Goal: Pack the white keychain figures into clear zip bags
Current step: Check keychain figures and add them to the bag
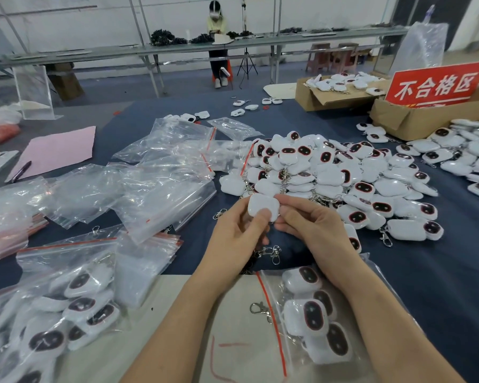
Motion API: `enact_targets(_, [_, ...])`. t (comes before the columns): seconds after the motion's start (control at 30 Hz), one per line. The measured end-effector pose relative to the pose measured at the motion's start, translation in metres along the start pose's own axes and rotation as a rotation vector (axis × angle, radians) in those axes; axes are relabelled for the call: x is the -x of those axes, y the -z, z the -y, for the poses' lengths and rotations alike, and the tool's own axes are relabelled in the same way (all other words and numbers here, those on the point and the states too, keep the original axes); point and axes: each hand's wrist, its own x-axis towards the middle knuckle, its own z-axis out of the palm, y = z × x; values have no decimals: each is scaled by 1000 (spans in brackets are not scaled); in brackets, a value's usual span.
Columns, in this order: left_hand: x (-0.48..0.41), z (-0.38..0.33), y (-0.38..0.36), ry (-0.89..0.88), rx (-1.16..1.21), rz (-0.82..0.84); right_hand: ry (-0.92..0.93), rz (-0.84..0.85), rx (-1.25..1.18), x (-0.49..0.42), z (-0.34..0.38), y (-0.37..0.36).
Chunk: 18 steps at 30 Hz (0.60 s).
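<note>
Both hands are on one piece. My left hand (pixel 233 236) grips a white keychain figure (pixel 262 207), thumb pressed on its near face and fingers curled behind. My right hand (pixel 310 228) pinches its right edge. The figure is held above the table (pixel 440 272), just in front of the heap of loose figures (pixel 329 172). Its chain and clasp (pixel 274 252) hang below my palms.

The side toward me is plain white. The dark face is probably turned away, though glare could be washing it out.

Step in hand, as I judge it: looking one figure over between picking it up and bagging it.

- Open zip bag (pixel 302 313): near edge of the table, under my right forearm, already holding several figures. One clasp lies across its red zip strip (pixel 271 313).
- Filled bags (pixel 67 299): near left.
- Empty zip bags (pixel 155 175): a loose pile on the left, beside the heap.
- Cardboard box (pixel 415 120) with a red sign (pixel 437 84): far right.

Next move calls for one hand to leave the figure and lift the bag's mouth open. The other then feeds the figure in body first, with the chain tucked after it so nothing fouls the zip. The stray clasp needs pushing inside before sealing.
</note>
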Motion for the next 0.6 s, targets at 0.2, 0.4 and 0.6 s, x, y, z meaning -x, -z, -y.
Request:
enact_targets(0.2, [4, -11, 8, -80, 66, -247, 96, 15, 71, 5, 8, -4])
enact_targets(0.4, [40, -17, 26, -15, -2, -126, 193, 37, 311, 12, 16, -6])
enact_targets(0.6, [86, -22, 39, -4, -905, 188, 197, 66, 549, 30, 17, 1])
